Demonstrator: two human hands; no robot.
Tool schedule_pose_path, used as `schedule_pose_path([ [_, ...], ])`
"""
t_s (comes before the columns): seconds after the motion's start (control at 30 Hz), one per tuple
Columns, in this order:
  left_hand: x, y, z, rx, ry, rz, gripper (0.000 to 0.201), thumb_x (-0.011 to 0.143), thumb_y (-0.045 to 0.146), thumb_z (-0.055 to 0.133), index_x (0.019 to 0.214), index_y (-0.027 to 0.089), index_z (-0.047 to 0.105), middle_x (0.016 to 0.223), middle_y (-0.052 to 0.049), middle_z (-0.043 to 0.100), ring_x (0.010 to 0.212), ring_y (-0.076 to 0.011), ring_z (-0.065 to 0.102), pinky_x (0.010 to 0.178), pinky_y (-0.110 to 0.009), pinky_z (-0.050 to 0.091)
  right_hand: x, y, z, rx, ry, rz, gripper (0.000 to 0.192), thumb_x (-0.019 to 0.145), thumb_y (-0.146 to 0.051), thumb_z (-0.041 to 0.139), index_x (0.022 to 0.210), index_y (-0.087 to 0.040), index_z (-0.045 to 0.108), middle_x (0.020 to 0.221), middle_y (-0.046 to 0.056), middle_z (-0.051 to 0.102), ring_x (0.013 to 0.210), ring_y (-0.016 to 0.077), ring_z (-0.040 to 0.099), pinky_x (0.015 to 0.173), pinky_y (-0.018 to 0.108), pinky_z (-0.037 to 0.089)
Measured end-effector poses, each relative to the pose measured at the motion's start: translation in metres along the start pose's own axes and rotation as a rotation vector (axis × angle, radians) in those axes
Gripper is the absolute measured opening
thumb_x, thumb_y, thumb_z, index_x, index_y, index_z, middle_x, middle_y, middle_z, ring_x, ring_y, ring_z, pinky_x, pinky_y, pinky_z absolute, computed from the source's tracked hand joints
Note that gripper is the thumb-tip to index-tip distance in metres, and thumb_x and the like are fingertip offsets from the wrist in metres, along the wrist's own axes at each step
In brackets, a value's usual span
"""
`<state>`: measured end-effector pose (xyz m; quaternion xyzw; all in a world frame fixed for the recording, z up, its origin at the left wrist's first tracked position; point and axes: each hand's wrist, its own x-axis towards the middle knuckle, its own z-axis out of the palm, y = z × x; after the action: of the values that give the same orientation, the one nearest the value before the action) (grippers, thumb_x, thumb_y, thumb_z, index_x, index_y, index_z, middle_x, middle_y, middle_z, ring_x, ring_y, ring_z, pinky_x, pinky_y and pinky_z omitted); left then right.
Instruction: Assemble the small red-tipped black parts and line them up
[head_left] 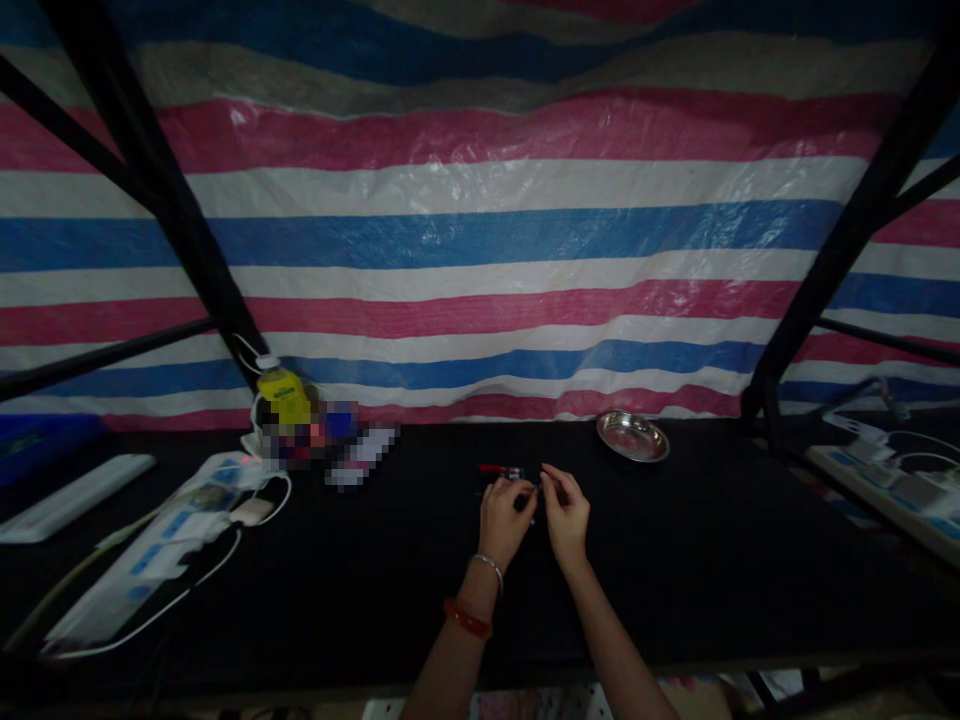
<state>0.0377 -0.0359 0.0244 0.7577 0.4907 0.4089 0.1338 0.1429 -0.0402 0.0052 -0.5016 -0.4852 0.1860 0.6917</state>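
Over the middle of the black table [360,590], my left hand [504,518] and my right hand [567,515] are close together with their fingertips nearly meeting. The left thumb and forefinger are closed in a pinch; what they hold is too small and dark to make out. My right fingers are also drawn together towards the thumb, and any thing between them cannot be made out. Just beyond the left fingers lies a thin red and dark stick-like object [501,469], partly hidden by that hand. A silver bracelet and a reddish bangle circle my left wrist.
A round metal dish [634,437] stands at the back right. To the left are a power strip [161,545] with plugs and white cables, a yellow bottle [282,396] and a blue tray [49,440]. Another power strip [892,490] lies far right. Black frame posts and a striped sheet [480,240] bound the table.
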Motion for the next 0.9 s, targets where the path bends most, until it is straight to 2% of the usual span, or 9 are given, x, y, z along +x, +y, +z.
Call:
schedule_pose_path([
  [0.17, 0.000, 0.000, -0.001, 0.019, -0.019, -0.003, 0.010, 0.080, 0.020, 0.054, 0.080, 0.022, 0.065, 0.078, -0.001, 0.068, 0.081, -0.0185, 0.059, 0.077, -0.034, 0.041, -0.001, 0.004, 0.001, 0.051, 0.050, 0.052, 0.033, 0.079, -0.041, 0.055, 0.096, -0.015, 0.067, 0.088, 0.010, 0.065, 0.075, 0.0181, 0.062, 0.066, 0.031, 0.051],
  [0.3, 0.000, -0.004, 0.002, 0.011, -0.029, 0.003, 0.012, 0.079, 0.017, 0.054, 0.081, 0.021, 0.065, 0.079, -0.003, 0.066, 0.079, -0.0176, 0.059, 0.076, -0.032, 0.044, -0.002, 0.004, 0.003, 0.039, -0.024, 0.014, 0.029, 0.080, -0.039, 0.056, 0.094, -0.016, 0.068, 0.085, 0.008, 0.065, 0.075, 0.0176, 0.062, 0.067, 0.031, 0.052],
  [0.4, -0.001, -0.007, 0.005, -0.010, 0.011, -0.006, 0.013, 0.079, 0.016, 0.053, 0.083, 0.020, 0.065, 0.081, -0.004, 0.066, 0.078, -0.0167, 0.060, 0.075, -0.031, 0.046, -0.004, 0.001, 0.003, 0.003, -0.058, -0.022, 0.027, 0.081, -0.037, 0.055, 0.092, -0.017, 0.068, 0.085, 0.008, 0.064, 0.075, 0.0175, 0.062, 0.068, 0.031, 0.051],
  [0.6, 0.000, -0.007, 0.005, -0.022, 0.062, -0.011, 0.009, 0.078, 0.019, 0.056, 0.079, 0.020, 0.065, 0.076, -0.002, 0.065, 0.074, -0.0158, 0.060, 0.073, -0.031, 0.046, -0.004, -0.001, 0.002, -0.029, 0.047, -0.026, 0.031, 0.082, -0.039, 0.052, 0.098, -0.016, 0.067, 0.087, 0.010, 0.064, 0.077, 0.0183, 0.061, 0.069, 0.032, 0.051],
  [0.77, 0.000, -0.007, 0.004, -0.006, 0.022, -0.030, 0.011, 0.077, 0.016, 0.055, 0.078, 0.020, 0.065, 0.076, -0.002, 0.065, 0.075, -0.0163, 0.059, 0.074, -0.031, 0.045, -0.005, 0.000, 0.001, -0.035, -0.013, -0.065, 0.029, 0.082, -0.037, 0.053, 0.096, -0.017, 0.067, 0.087, 0.009, 0.064, 0.075, 0.0177, 0.061, 0.069, 0.032, 0.051],
  [0.9, 0.000, -0.009, 0.006, 0.014, 0.028, -0.015, 0.011, 0.077, 0.016, 0.056, 0.077, 0.021, 0.065, 0.074, -0.002, 0.065, 0.073, -0.0163, 0.059, 0.073, -0.031, 0.044, -0.005, 0.003, 0.002, -0.051, -0.014, -0.033, 0.029, 0.082, -0.038, 0.053, 0.097, -0.017, 0.067, 0.087, 0.009, 0.064, 0.072, 0.0171, 0.061, 0.067, 0.031, 0.051],
])
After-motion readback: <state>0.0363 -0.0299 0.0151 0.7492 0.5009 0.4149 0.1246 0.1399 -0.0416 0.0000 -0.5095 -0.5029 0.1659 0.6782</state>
